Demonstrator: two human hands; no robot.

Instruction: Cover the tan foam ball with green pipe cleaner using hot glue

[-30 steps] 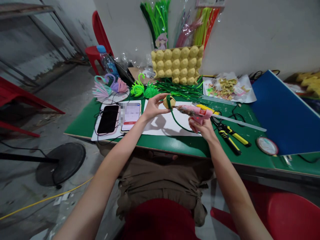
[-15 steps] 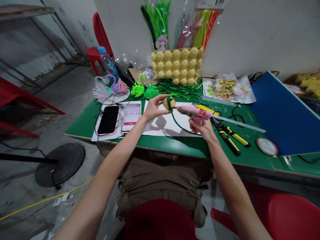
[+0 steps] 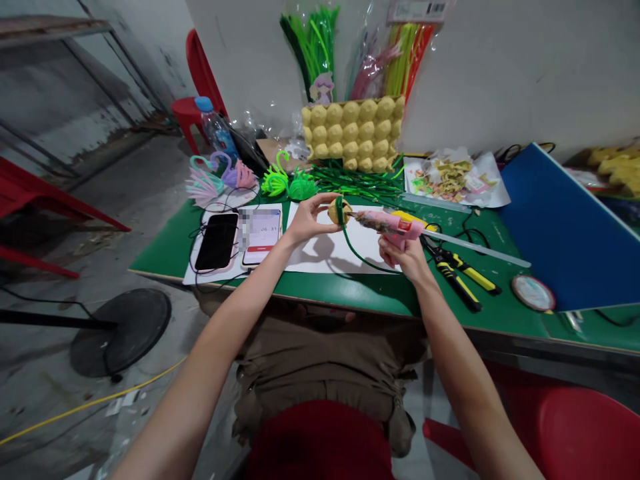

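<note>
Gripping a pink glue gun (image 3: pixel 395 227) in the right hand (image 3: pixel 407 257), a person seated at a green table (image 3: pixel 350 290) points its nozzle at a small yellow ball (image 3: pixel 334 209) pinched between the fingertips of the left hand (image 3: pixel 305 220), just above the centre of the frame. A dark green pipe cleaner (image 3: pixel 350 240) wraps over the ball and curves down toward the right hand, above a white sheet of paper (image 3: pixel 330 257) on the table.

To the left of the hands, two phones (image 3: pixel 217 240) lie side by side on another white sheet, the right one with its screen lit. Beyond them, toward the upper left, stand pipe-cleaner swans (image 3: pixel 215 177) in pink, teal and purple, and two bright green ones (image 3: pixel 287 181) sit nearer the centre. A plastic water bottle (image 3: pixel 214 127) with a blue cap stands behind them.

At the upper centre, a yellow tray of balls (image 3: pixel 353 133) leans against the wall under packs of green, pink and yellow pipe cleaners (image 3: pixel 350 47). Loose green stems (image 3: pixel 360 180) lie at its foot.

Right of the glue gun rest yellow-handled pliers (image 3: pixel 457 270), a clear glue stick (image 3: pixel 475 247) and a round tape roll (image 3: pixel 533 293), beside a blue board (image 3: pixel 565 227) at the right of the frame.
</note>
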